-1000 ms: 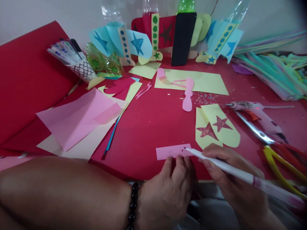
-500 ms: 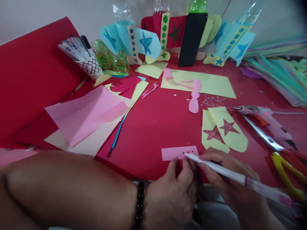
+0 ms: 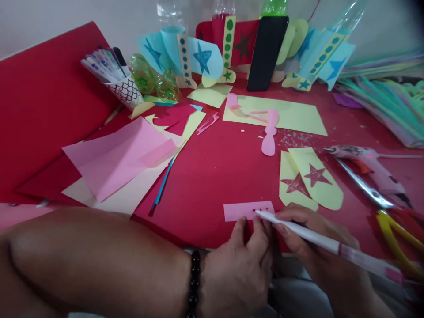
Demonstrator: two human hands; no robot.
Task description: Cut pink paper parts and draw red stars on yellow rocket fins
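Observation:
A small pink paper strip [image 3: 236,212] lies at the front edge of the red table, with a short row of dark dots near its right end. My left hand [image 3: 238,265], a black bead bracelet [image 3: 194,282] at its wrist, presses the strip's lower edge down with its fingertips. Pinched in my right hand [image 3: 318,247] is a white felt-tip pen [image 3: 308,236] with a pinkish rear end. Its tip is at the strip, just beside the leftmost dot; whether it touches the paper I cannot tell. Two pale yellow paper pieces with dark red stars [image 3: 311,181] lie beyond my right hand.
A pink glue gun [image 3: 374,168] and scissors [image 3: 361,183] lie at the right. Pink paper [image 3: 122,154] covers other sheets at the left, near a pen cup [image 3: 124,92]. Behind are a black phone [image 3: 267,53] and decorated bottles [image 3: 172,48]. Pink cut-outs [image 3: 270,132] lie mid-table.
The pen tip has shifted slightly right, off the leftmost dot, which now shows beside it. My left hand stays on the strip.

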